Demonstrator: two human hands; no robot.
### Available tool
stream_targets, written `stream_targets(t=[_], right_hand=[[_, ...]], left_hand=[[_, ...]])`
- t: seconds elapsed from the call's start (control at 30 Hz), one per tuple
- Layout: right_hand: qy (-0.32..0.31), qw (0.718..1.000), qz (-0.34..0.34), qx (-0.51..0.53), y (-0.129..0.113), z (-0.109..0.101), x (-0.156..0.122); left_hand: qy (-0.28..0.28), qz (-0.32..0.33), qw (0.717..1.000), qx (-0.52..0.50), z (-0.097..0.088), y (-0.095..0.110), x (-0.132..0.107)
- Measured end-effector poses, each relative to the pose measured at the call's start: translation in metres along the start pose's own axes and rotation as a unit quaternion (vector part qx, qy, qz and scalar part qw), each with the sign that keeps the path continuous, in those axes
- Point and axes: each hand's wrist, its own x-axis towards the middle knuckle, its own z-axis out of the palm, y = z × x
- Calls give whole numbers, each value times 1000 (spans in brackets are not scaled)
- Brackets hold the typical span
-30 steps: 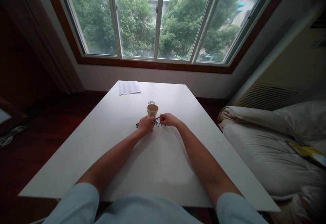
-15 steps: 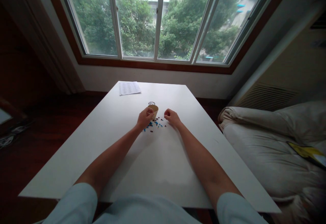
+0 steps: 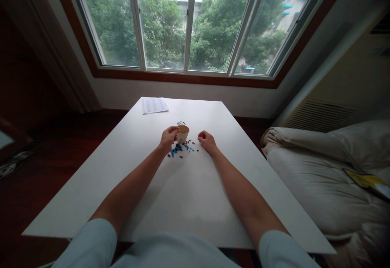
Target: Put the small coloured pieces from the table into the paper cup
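A light brown paper cup (image 3: pixel 183 137) stands upright on the white table, its open top facing up. My left hand (image 3: pixel 169 136) is at its left, fingers pinched together by the rim; whatever lies between the fingertips is too small to name. Small blue and dark brown pieces (image 3: pixel 176 149) lie scattered in front of the cup, several of them heaped below my left hand. To the right of the cup, apart from it, my right hand (image 3: pixel 207 139) rests with curled fingers, and what they may hold is hidden.
Behind the cup lies a thin, dark looped object (image 3: pixel 181 123). Printed sheets of paper (image 3: pixel 155 105) are at the far left corner of the white table (image 3: pixel 195 203). A padded beige couch (image 3: pixel 307 178) stands to the right, and a window (image 3: pixel 189 24) is beyond the table.
My left hand has shifted left and slightly up, from in front of the cup to beside its rim, uncovering more of the cup and the blue pieces. My right hand has barely moved.
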Motion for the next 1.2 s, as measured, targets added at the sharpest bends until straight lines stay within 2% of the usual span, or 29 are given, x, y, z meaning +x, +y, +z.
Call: stream_targets(t=[0.13,0.4,0.67,0.83,0.9,0.93,1.0,1.1,1.2], right_hand=[[-4,1000,3,1,-2,-1,-1],[-1,1000,2,12,-2,0,-1],[1,1000,5,27,6,4,2],[-5,995,18,101,4,4,3],[-14,984,44,172,2,5,4],[-19,975,60,213,0,5,5],[-31,951,95,294,-5,4,6],[-52,911,133,386,-18,1,7],[-81,879,137,450,-35,-4,6]], left_hand=[[3,-29,999,-18,-2,1,1],[-9,-19,1000,15,-2,10,1],[-22,28,998,59,-7,14,3],[-32,94,980,170,-21,22,7],[-53,135,951,272,-31,27,8],[-66,154,926,337,-36,29,9],[-87,181,859,471,-49,32,11],[-135,145,775,600,-68,32,17],[-202,92,725,652,-85,31,24]])
